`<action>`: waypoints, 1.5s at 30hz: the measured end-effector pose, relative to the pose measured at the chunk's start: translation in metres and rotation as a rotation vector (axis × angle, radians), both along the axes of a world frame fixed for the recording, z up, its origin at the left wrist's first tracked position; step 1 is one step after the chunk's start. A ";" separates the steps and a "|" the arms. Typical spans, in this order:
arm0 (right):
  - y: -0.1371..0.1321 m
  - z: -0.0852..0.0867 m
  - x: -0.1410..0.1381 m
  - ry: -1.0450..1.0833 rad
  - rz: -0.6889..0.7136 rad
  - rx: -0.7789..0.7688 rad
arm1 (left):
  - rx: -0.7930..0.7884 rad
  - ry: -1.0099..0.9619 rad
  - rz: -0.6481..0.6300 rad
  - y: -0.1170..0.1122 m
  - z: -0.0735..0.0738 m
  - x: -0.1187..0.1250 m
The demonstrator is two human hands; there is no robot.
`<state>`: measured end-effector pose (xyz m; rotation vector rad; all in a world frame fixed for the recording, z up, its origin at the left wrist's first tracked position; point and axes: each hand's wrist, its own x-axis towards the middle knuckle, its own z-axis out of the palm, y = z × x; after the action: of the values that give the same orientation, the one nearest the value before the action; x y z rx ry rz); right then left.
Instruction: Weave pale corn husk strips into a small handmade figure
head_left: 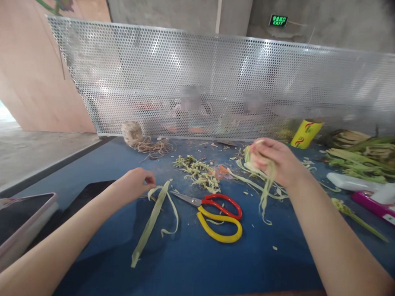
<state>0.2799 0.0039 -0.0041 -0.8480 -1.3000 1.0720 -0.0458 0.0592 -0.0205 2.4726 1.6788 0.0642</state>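
Observation:
My left hand (138, 184) is over the left-middle of the table, fingers curled together at the end of a thin pale green leaf strip (151, 193). Just below its fingertips a wider leaf strip (151, 227) lies slantwise, with a narrow curl (175, 213) beside it. Scissors (199, 202) with one red and one yellow handle lie right of these strips, blades toward my left hand. Held up on the right, my right hand (275, 160) is closed around a bunch of pale green leaf strips (266, 197) that dangle below it.
Shredded leaf bits (198, 171) lie mid-table. Behind them are a twine roll (132, 132), a yellow tube (306, 133) and a perforated metal screen (194, 57). Leaves (369, 159) and a white-and-magenta object (381, 202) are at right, a phone-like device (21, 223) at left.

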 end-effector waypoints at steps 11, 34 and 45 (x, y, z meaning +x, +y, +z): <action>-0.001 -0.002 -0.011 -0.074 0.014 0.021 | -0.209 -0.439 0.027 -0.013 0.003 0.014; -0.035 -0.015 -0.103 -0.353 0.039 -0.231 | -0.268 -1.160 -0.062 -0.060 -0.001 0.052; -0.031 -0.028 -0.101 -0.299 0.309 -0.337 | 0.059 -1.505 0.007 -0.056 0.004 0.045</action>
<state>0.1793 -0.0270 -0.0318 -1.1152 -1.5594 1.4792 -0.0013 0.0029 -0.0166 1.4746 0.9001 1.4931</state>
